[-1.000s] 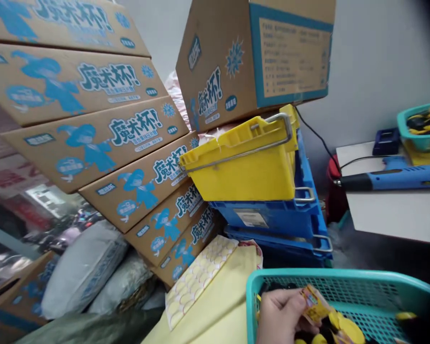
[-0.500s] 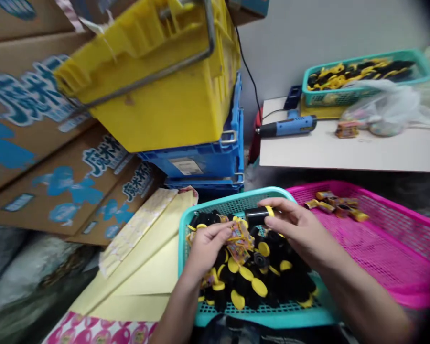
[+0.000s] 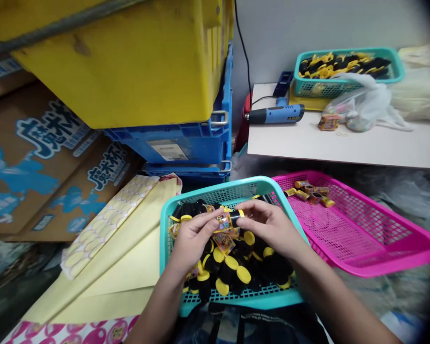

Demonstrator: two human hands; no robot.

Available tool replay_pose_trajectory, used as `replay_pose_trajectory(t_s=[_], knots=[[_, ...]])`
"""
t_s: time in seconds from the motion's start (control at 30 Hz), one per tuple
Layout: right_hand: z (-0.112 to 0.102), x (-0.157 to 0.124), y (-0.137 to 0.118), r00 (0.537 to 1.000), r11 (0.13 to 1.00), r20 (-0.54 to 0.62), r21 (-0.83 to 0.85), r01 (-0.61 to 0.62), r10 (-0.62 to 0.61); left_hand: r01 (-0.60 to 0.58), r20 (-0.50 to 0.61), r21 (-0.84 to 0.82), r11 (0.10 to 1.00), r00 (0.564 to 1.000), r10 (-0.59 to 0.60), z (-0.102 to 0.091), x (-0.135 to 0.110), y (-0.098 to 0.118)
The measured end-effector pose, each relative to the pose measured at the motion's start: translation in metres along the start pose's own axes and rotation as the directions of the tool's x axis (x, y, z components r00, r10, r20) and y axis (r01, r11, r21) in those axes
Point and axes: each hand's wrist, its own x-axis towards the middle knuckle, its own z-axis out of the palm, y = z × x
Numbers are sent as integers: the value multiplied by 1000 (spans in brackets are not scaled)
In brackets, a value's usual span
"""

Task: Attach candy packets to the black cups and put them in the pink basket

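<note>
My left hand is closed, pinching an orange printed label sleeve between thumb and fingers. My right hand grips a small black canister with a yellow cap by its capped end. The canister's other end meets the sleeve and looks partly inside it. Below both hands stands a teal basket, heaped with black canisters with yellow caps. More printed sleeves hang or lie just under my left fingers; which of these the hand holds I cannot tell.
A pink basket to the right holds several labelled canisters. On the white table are a blue heat gun, a plastic bag and another teal basket. Stacked yellow and blue crates rise at left.
My right hand has moved left and brought the black canister from beside the sleeves to the one in my left hand. The camera view has shifted, too.
</note>
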Motion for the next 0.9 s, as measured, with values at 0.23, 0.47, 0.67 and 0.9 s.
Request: replay_pose_trajectory(t_s=[0.23,0.47,0.67,0.9], knots=[[17,-4,6,991,973,123,232,15,-45,-61,12,-90,994,998,62,9,-8,0],[31,-3,17,923,746,370,584,-320,106,-27,-3,-133,991,1000,26,15,-9,-6],[23,3,16,931,827,356,497,-261,80,-16,21,-94,995,1000,18,12,-12,-12],[-15,13,8,1000,808,-3,-589,20,-27,-235,303,601,764,951,54,-44,-47,7]])
